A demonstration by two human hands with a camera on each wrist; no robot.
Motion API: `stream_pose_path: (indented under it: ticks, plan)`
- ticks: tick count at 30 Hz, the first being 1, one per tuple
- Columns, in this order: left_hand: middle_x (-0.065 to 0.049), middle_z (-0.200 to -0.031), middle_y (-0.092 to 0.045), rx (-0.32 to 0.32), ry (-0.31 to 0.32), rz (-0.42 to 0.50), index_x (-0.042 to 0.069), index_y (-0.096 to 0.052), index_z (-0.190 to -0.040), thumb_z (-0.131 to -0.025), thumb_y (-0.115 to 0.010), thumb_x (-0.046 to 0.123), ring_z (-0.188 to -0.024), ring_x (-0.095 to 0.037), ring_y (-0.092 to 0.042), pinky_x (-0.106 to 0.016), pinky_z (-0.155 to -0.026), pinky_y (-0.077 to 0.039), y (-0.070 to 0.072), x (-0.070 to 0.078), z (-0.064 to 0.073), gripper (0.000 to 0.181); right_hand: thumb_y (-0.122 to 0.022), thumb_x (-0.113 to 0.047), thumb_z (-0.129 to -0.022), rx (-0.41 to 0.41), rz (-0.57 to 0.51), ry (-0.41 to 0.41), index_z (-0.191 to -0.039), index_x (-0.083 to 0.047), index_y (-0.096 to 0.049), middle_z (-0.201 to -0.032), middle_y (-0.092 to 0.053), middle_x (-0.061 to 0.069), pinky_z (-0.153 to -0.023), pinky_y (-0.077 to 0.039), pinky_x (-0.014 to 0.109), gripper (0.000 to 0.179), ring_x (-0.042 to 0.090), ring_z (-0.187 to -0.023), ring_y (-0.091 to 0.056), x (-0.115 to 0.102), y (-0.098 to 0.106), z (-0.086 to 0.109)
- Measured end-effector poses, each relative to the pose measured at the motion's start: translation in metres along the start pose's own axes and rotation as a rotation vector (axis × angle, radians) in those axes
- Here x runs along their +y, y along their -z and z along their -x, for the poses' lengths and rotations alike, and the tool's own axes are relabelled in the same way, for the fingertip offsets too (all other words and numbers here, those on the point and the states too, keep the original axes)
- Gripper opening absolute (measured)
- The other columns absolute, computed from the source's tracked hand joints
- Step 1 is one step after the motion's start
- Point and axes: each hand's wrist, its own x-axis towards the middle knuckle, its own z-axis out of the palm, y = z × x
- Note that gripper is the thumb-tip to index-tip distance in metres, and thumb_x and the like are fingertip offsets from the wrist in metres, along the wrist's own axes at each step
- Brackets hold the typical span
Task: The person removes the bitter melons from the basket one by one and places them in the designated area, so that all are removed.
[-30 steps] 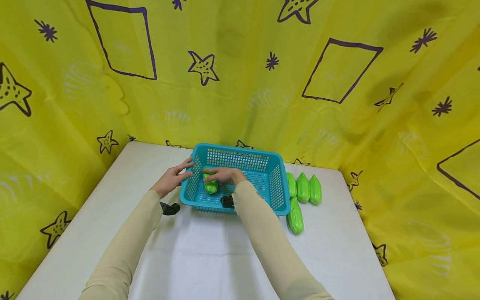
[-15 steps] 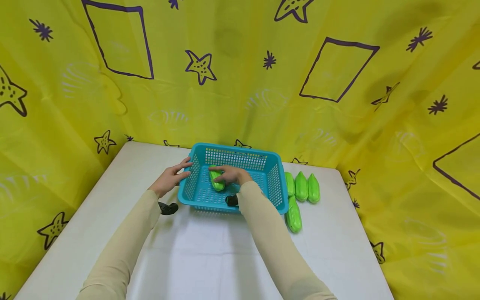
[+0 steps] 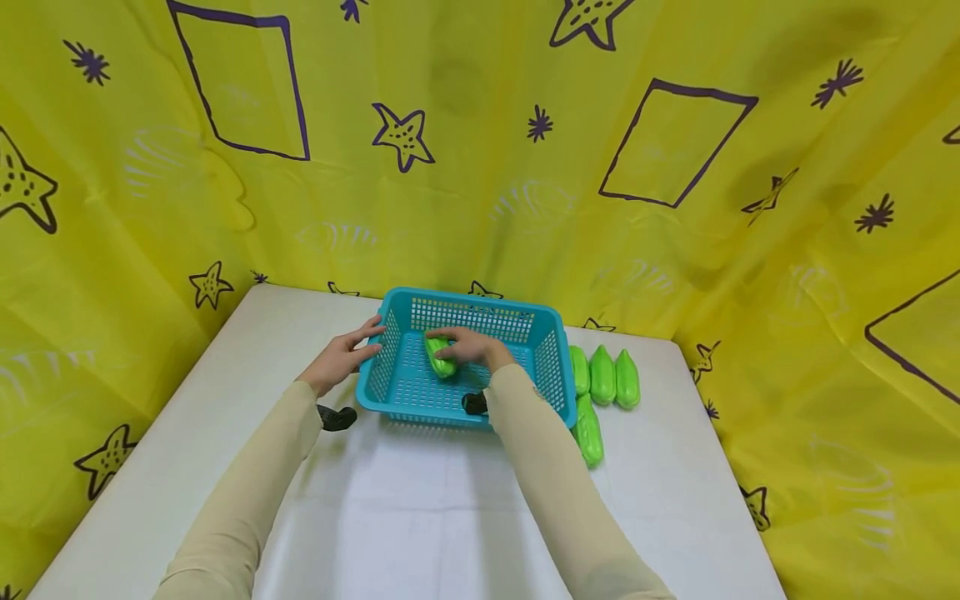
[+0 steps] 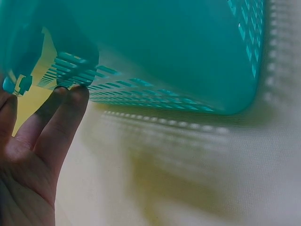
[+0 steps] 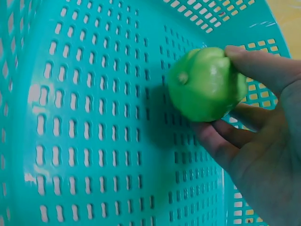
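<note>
My right hand point(image 3: 471, 347) reaches into a turquoise plastic basket point(image 3: 480, 301) and pinches a long green ridged vegetable point(image 3: 439, 361), a gourd by its shape. In the right wrist view, the vegetable's rounded end point(image 5: 204, 87) with a small nub faces the camera, the thumb on one side and fingers on the other. It is just over or on the slotted basket floor; which, I cannot tell. Extended fingers of my left hand point(image 3: 337, 360) touch the basket's left side. The left wrist view shows fingertips point(image 4: 77, 96) against the perforated wall.
Right of the basket, several similar green vegetables point(image 3: 603, 377) lie on the white table point(image 3: 405, 517), three side by side and one nearer point(image 3: 589, 433). A yellow patterned curtain point(image 3: 480, 192) surrounds the table. Black wrist devices point(image 3: 337, 417) show near both cuffs.
My right hand has moved to the right inside the basket, carrying the green vegetable away from the left wall. The left hand keeps its place at the basket's left side.
</note>
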Motion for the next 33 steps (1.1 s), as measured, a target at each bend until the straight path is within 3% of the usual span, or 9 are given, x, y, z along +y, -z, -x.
stream_pose_path:
  ticks: [3,10,14,18,23,27,32,33]
  plan:
    - [0.005,-0.164,-0.010,-0.004,-0.001,-0.004,0.010,-0.034,-0.153,-0.103,-0.052,0.031,-0.148,-0.032,-0.015,-0.056,-0.106,-0.039,0.000,0.000,0.000,0.058,-0.059,-0.016,-0.098,0.040,-0.020,-0.002,-0.148,-0.021,-0.046,-0.151,-0.036,0.012,-0.087,-0.050,0.037,0.051,0.026,-0.115,-0.049,0.002,0.004,0.003]
    - [0.004,-0.164,-0.010,0.001,0.001,-0.008,0.009,-0.034,-0.153,-0.103,-0.052,0.029,-0.147,-0.033,-0.015,-0.055,-0.105,-0.040,-0.001,0.002,-0.001,0.056,-0.061,-0.034,-0.097,0.198,0.051,0.044,-0.144,-0.025,-0.051,-0.155,-0.035,0.009,-0.102,-0.043,0.045,0.049,0.029,-0.133,-0.042,0.000,0.016,0.014]
    - [0.006,-0.163,-0.011,0.000,0.003,-0.004,0.009,-0.035,-0.153,-0.103,-0.052,0.028,-0.147,-0.032,-0.016,-0.055,-0.105,-0.039,-0.001,0.003,0.000,0.056,-0.062,-0.034,-0.097,0.203,0.095,0.079,-0.145,-0.023,-0.050,-0.154,-0.035,0.009,-0.103,-0.043,0.046,0.050,0.030,-0.134,-0.041,-0.005,0.023,0.021]
    - [0.008,-0.163,-0.012,-0.003,0.012,0.000,0.010,-0.035,-0.153,-0.103,-0.052,0.027,-0.147,-0.031,-0.017,-0.055,-0.106,-0.039,-0.002,0.002,0.000,0.055,-0.062,-0.031,-0.097,0.204,0.135,0.099,-0.146,-0.021,-0.048,-0.151,-0.039,0.010,-0.096,-0.047,0.043,0.052,0.029,-0.126,-0.048,-0.014,0.026,0.032]
    - [0.006,-0.163,-0.010,0.000,0.011,0.006,0.007,-0.033,-0.153,-0.105,-0.049,0.022,-0.147,-0.033,-0.016,-0.057,-0.105,-0.039,-0.003,0.005,0.000,0.054,-0.062,-0.032,-0.097,0.279,0.093,0.108,-0.148,-0.017,-0.046,-0.151,-0.040,0.012,-0.089,-0.050,0.042,0.055,0.032,-0.124,-0.050,-0.026,0.027,0.053]
    - [0.002,-0.164,-0.010,-0.006,0.018,0.021,0.002,-0.032,-0.152,-0.105,-0.048,0.017,-0.147,-0.036,-0.015,-0.058,-0.106,-0.037,-0.006,0.019,0.005,0.052,-0.059,-0.038,-0.098,0.354,0.094,0.119,-0.148,-0.021,-0.045,-0.153,-0.038,0.009,-0.095,-0.048,0.046,0.055,0.031,-0.132,-0.044,-0.029,0.027,0.075]
    - [0.004,-0.164,-0.010,-0.005,0.017,0.005,0.006,-0.033,-0.153,-0.104,-0.049,0.021,-0.148,-0.034,-0.014,-0.057,-0.106,-0.038,-0.003,0.010,0.001,0.053,-0.058,-0.044,-0.097,0.458,0.090,0.115,-0.148,-0.026,-0.045,-0.152,-0.041,0.006,-0.102,-0.042,0.052,0.055,0.032,-0.137,-0.040,-0.023,0.027,0.100]
    - [0.005,-0.164,-0.010,-0.002,0.018,-0.002,0.006,-0.033,-0.153,-0.104,-0.049,0.022,-0.148,-0.033,-0.014,-0.057,-0.105,-0.038,-0.002,0.005,-0.001,0.053,-0.058,-0.045,-0.097,0.478,0.096,0.114,-0.148,-0.027,-0.045,-0.151,-0.042,0.006,-0.098,-0.045,0.051,0.056,0.032,-0.128,-0.048,-0.021,0.027,0.105]
